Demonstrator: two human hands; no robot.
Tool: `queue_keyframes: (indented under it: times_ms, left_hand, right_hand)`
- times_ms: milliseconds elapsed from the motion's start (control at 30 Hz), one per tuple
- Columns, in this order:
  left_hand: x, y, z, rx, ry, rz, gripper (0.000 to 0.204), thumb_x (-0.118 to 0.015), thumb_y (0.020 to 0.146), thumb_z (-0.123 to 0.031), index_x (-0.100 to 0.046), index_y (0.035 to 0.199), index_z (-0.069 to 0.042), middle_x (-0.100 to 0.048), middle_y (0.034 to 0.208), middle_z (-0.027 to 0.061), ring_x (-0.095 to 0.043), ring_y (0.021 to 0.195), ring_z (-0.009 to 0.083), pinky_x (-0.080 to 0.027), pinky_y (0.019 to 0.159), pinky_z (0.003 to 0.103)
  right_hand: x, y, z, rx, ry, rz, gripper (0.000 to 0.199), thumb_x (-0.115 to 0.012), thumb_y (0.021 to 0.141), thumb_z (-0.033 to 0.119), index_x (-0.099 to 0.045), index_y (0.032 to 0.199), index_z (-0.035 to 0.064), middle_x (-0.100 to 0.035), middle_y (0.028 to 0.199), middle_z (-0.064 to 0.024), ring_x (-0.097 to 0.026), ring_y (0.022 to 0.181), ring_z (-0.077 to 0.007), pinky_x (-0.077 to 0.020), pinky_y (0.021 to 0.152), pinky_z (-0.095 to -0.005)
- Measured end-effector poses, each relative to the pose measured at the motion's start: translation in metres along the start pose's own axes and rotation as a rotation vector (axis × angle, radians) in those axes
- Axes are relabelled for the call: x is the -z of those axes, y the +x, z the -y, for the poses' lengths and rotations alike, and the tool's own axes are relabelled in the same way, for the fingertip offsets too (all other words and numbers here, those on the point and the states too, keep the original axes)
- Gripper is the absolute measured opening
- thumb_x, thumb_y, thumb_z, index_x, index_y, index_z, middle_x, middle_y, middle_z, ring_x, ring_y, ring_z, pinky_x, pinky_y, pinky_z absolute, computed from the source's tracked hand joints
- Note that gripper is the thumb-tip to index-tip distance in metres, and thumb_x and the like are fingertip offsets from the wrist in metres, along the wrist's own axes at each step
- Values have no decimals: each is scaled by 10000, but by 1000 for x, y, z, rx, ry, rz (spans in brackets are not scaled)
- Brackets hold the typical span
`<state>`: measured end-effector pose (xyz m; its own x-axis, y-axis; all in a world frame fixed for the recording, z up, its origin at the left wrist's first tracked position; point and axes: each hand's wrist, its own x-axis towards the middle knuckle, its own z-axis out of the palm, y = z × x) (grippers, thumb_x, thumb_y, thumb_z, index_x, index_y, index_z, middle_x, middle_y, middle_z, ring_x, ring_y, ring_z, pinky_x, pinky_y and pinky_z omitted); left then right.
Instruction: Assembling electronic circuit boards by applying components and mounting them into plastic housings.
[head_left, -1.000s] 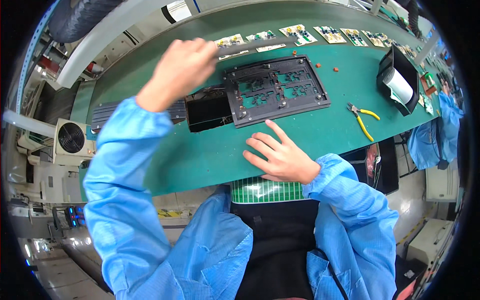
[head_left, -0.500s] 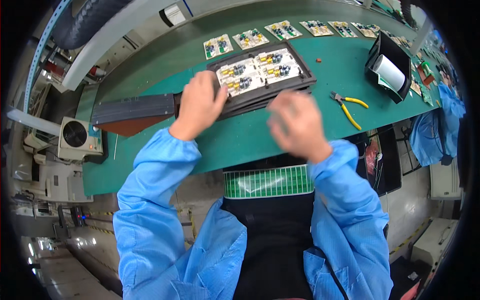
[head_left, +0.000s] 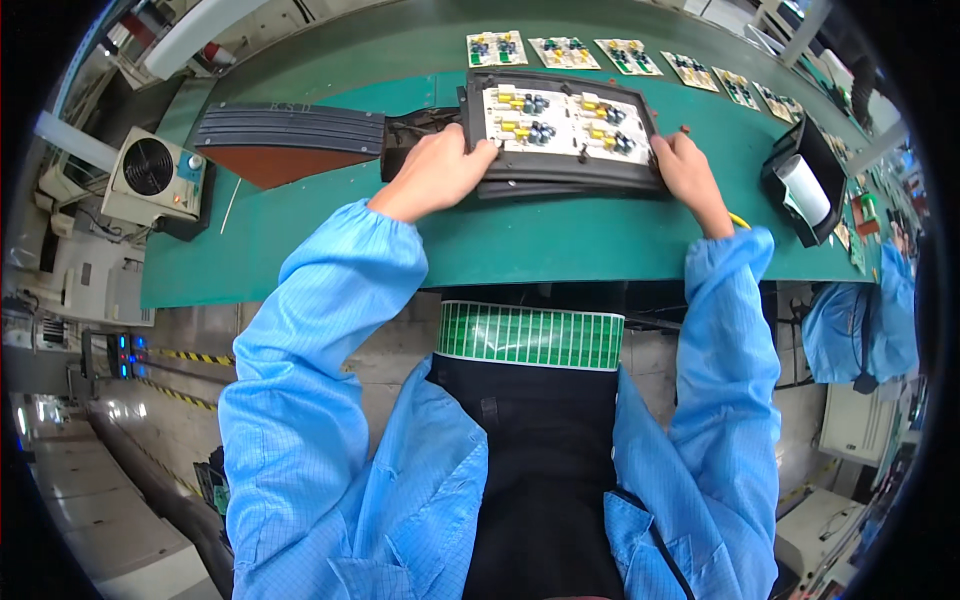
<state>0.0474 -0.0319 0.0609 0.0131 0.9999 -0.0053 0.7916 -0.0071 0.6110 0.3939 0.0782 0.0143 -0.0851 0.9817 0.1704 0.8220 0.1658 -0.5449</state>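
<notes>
Both my hands grip a black rectangular frame (head_left: 600, 176) on the green table by its two short ends. Inside it lies a pale circuit board panel (head_left: 570, 125) with clusters of yellow, dark and white components. My left hand (head_left: 440, 172) is closed on the left end, thumb along the near corner. At the right end, my right hand (head_left: 688, 172) pinches the near corner with thumb and fingers. Another dark edge shows under the frame, so it seems to rest on a similar one.
Left stands a pile of dark trays (head_left: 290, 132) with a reddish-brown side, beyond it a fan unit (head_left: 152, 175). Several circuit boards (head_left: 563, 53) line the far side. At right are a black bin (head_left: 820, 175) with a white roll and a yellow plier handle (head_left: 738, 220), mostly hidden.
My right hand, blurred and off the frame before, now holds its right end. My left hand has moved down its left end. The whole view has shifted.
</notes>
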Motion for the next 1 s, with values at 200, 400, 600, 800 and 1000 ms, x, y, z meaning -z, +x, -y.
queue_keyframes:
  times_ms: [200,400,600,800,1000]
  left_hand:
    - [12,-79,-14,49,-142,157,575,-554,1020,-420,-533,1057,153,-657,1047,383,-655,1038,503,-514,901,493]
    - [19,-121,2,-40,219,2,582,-563,1021,-484,-592,860,74,-639,835,286,-577,804,439,-414,765,528]
    - [23,-121,7,-113,405,37,542,-591,996,-485,-607,760,2,-638,764,221,-572,787,382,-393,732,485]
    - [6,-146,17,-269,225,-346,305,-747,896,-187,-514,788,-22,-493,690,114,-515,672,332,-381,663,427]
    - [-42,-210,-8,-729,-203,-85,218,-746,777,-95,-560,670,-56,-490,629,69,-506,532,242,-377,479,360]
  right_hand:
    - [19,-53,2,106,161,78,284,-579,1015,240,-590,1058,-40,-650,881,-181,-636,841,-265,-501,784,-384]
    - [47,-103,49,138,114,322,193,-610,971,145,-559,988,-40,-619,810,-132,-595,734,-190,-461,665,-365]
    - [39,-121,54,174,80,227,188,-639,974,131,-580,977,-47,-611,781,-131,-594,686,-183,-456,607,-330]
    - [48,-164,49,155,204,9,174,-624,1020,124,-607,958,-37,-559,747,-57,-494,644,-101,-391,580,-280]
    - [-16,-270,-35,-164,42,74,232,-599,1041,237,-615,1004,8,-590,633,-107,-572,533,-174,-395,506,-374]
